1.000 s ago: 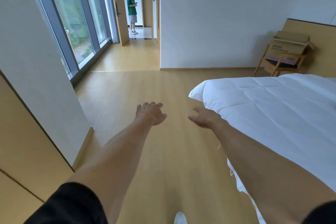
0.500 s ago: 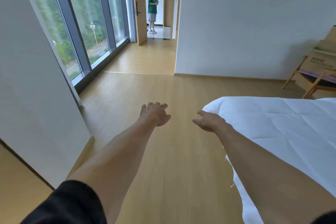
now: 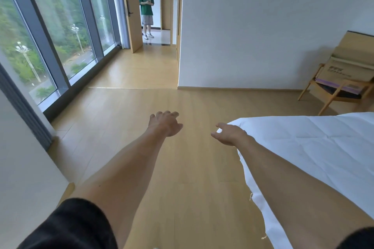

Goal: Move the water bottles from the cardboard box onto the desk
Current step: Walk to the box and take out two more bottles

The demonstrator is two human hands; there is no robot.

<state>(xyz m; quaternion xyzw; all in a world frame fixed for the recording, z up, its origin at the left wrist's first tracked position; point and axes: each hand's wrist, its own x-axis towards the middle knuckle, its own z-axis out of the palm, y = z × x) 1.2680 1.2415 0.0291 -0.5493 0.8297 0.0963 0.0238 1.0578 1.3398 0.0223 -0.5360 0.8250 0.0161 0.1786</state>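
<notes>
I see both arms held out over the light wooden floor [image 3: 182, 168]. My left grip [image 3: 165, 123] and right grip [image 3: 229, 134] hang slack, fingers loosely apart, holding nothing. The brown cardboard box [image 3: 350, 67] rests on a wooden chair [image 3: 332, 95] by the far wall, beyond the white quilted bed [image 3: 313, 147].

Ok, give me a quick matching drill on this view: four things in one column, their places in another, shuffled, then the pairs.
Things:
1. brown cardboard box
2. white quilted bed cover
3. person in a green shirt
4. left hand

Places:
A. standing in the far doorway
B. held out over the bare wooden floor
C. resting on the wooden chair by the wall
D. along the right edge, beside the right hand

Pairs: 1-C, 2-D, 3-A, 4-B
</notes>
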